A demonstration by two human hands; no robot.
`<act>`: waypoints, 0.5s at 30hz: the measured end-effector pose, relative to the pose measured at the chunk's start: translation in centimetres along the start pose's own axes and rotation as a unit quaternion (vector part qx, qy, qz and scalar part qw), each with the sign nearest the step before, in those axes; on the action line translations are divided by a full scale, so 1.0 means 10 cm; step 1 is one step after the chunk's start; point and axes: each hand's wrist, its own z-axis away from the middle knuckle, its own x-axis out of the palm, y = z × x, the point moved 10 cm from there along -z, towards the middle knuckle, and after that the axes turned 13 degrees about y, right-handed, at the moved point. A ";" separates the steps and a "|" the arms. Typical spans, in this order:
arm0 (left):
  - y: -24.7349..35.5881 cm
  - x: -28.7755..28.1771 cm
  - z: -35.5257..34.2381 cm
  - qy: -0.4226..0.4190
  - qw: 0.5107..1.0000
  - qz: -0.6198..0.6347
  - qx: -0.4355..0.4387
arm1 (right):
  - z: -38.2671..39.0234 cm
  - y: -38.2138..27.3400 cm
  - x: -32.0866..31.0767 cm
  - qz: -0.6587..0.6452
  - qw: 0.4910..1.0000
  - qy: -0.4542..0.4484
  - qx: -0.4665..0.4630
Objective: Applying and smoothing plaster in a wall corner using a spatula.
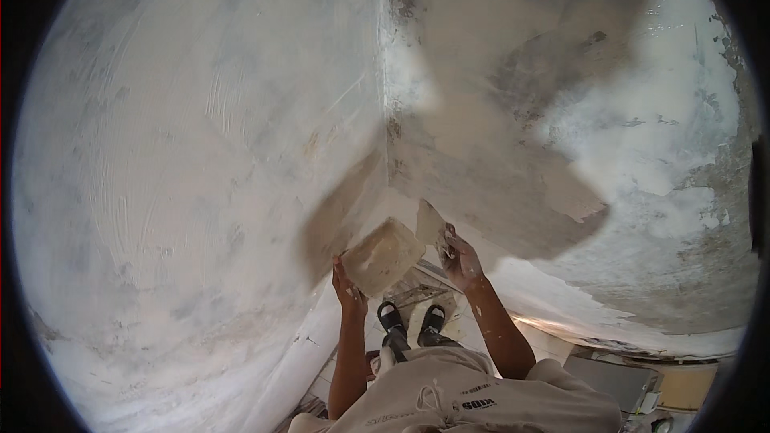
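My left hand (348, 285) is closed on the left edge of a pale, squarish plaster hawk (383, 258). A smear of wet-looking beige plaster (378, 244) lies on its face. In my right hand (462, 263) is a wide putty knife (431, 223), its blade coated in the same pale stuff and tilted up to the left. The blade is close beside the hawk's right corner; I cannot tell whether they touch. Both tools are in front of the wall corner, and pale specks dot my right forearm.
Two plaster-smeared walls, the left wall (184, 128) and the patchy right wall (642, 160), meet in a corner (387, 112). My shadow darkens the right one. Below, my sandalled feet (431, 319) stand near the corner. A grey panel-like thing (609, 381) and a yellowish box-like thing (686, 386) are at lower right.
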 end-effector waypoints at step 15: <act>-1.38 -1.54 -0.44 0.063 0.994 -0.091 -0.026 | -2.31 1.43 -0.43 -0.281 0.930 0.019 0.238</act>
